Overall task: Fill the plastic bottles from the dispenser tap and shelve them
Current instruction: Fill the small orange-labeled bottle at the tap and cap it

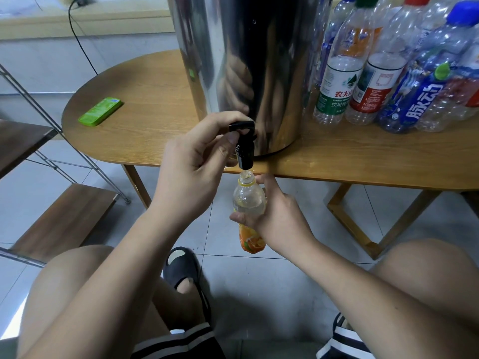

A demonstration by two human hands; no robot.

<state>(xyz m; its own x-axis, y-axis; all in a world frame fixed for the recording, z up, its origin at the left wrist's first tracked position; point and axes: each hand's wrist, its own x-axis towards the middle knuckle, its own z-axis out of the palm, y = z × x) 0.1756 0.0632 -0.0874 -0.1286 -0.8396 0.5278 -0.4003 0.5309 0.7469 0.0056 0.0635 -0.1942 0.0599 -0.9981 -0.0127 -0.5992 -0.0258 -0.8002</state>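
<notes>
While tap (pixel 243 149) runs: juice bottle (pixel 249 200) mouth sits just beneath it, catching water.
Left hand (pixel 197 161): curled round tap lever (pixel 241 125), pressing it open.
Right hand (pixel 274 216): clamped round bottle below tap, steadying it.

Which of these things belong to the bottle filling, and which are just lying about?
For the job: steel dispenser, black tap, orange-label bottle, spare bottles, shelf rack.
Lying about: green case, black cable.

Black white-striped shorts (pixel 181 342), black slipper (pixel 181 268)
</notes>
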